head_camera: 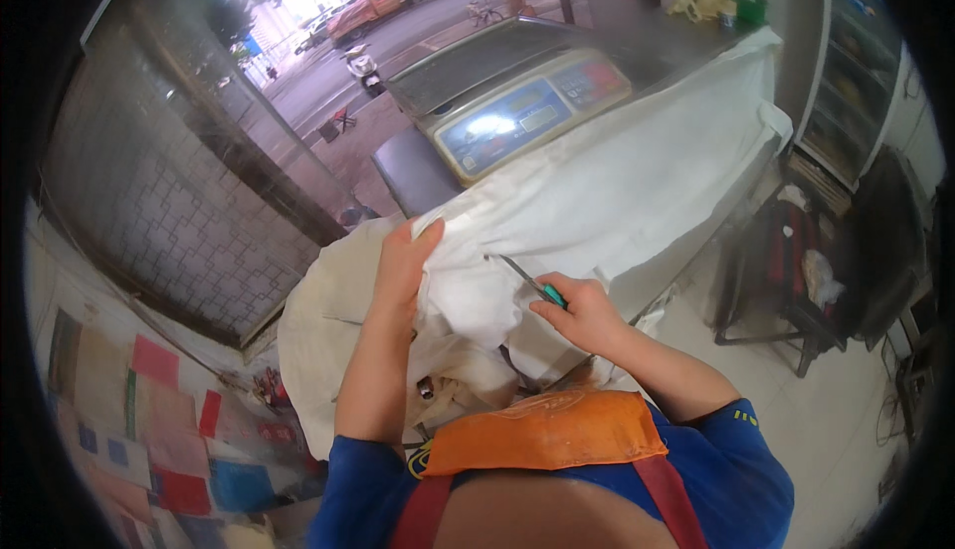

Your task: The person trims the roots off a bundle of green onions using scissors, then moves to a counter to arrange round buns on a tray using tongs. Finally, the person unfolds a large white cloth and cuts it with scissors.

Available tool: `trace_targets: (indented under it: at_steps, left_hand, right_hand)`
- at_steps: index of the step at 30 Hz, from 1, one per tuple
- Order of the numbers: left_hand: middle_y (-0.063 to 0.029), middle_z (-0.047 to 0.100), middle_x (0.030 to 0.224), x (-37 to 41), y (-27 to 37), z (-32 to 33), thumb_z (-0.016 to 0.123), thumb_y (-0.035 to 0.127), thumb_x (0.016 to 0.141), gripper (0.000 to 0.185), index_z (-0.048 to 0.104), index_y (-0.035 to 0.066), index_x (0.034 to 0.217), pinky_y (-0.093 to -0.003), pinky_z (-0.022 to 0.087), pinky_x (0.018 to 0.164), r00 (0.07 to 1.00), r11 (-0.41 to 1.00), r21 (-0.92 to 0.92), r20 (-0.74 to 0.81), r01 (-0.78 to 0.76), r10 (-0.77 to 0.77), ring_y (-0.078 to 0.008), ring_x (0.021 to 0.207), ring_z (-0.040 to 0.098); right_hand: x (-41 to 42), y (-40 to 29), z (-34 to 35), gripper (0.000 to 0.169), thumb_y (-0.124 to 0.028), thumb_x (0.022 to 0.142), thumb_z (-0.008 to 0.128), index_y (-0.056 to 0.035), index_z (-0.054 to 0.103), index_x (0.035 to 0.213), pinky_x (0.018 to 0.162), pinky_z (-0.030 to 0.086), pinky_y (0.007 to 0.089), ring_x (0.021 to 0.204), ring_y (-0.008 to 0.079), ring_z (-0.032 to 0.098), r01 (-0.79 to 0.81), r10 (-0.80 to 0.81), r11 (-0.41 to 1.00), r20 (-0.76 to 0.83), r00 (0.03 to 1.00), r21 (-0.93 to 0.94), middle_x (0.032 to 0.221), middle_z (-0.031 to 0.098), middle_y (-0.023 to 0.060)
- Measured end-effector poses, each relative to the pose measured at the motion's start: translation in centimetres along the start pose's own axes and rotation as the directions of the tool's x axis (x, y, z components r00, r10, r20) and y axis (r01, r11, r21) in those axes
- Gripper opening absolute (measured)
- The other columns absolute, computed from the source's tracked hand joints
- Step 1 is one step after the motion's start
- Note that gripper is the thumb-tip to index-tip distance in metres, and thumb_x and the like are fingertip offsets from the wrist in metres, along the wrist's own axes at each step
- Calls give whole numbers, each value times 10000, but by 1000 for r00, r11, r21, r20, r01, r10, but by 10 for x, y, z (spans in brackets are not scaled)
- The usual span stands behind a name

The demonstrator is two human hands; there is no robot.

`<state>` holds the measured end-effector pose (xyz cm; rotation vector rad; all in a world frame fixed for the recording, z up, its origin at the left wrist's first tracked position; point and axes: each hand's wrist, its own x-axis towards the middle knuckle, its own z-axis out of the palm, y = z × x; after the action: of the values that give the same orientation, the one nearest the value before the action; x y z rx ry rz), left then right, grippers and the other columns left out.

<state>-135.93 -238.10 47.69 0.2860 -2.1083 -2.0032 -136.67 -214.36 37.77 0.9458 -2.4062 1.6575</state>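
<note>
My left hand (403,265) grips a fold of a large white cloth (619,183), thumb on top, lifting it near the counter's left end. In my right hand (586,314) is a slim knife (526,274) with a green handle. Its blade points up and left toward the fabric, and the tip lies close to a small dark mark, perhaps a slit, in the cloth. Whether the tip touches the cloth I cannot tell. Below my hands the fabric hangs in loose folds, and a beige cloth (336,265) spreads under my left forearm.
A price-computing scale (533,113) with a metal pan stands just beyond the cloth. Plastic bags (701,1) lie at the counter's far right. A glass-door refrigerator (850,71) and a dark chair (888,251) stand right. Left is a patterned panel (216,228); a street lies beyond.
</note>
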Motion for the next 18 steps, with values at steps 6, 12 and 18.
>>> trace_targets:
  at_steps: [6, 12, 18]
  left_hand:
    - [-99, 693, 908, 9, -9, -37, 763, 211, 679, 462, 664, -57, 1043, -310, 489, 750, 973, 615, 772, 228, -162, -29, -162, 819, 630]
    - [-111, 665, 930, 13, -22, -21, 551, -30, 672, 393, 639, -77, 1052, -299, 501, 722, 988, 991, 132, 150, -3, -17, -177, 805, 629]
    - [-88, 645, 887, 12, -20, -7, 523, -28, 682, 372, 628, -71, 1036, -298, 489, 709, 989, 979, -193, 119, -66, 90, -175, 751, 606]
  right_hand:
    - [-10, -12, 10, 298, -189, 865, 689, 2, 618, 1083, 507, 447, 302, 509, 164, 566, -83, 84, 995, -13, 996, 62, 589, 580, 114]
    - [-17, -10, 25, 273, -157, 881, 670, 13, 609, 1087, 503, 449, 268, 521, 108, 562, -103, 112, 980, -44, 993, 167, 612, 589, 61]
    - [-15, -20, 29, 262, -144, 896, 655, 13, 601, 1098, 504, 449, 245, 537, 84, 566, -99, 120, 955, -60, 991, 280, 658, 591, 29]
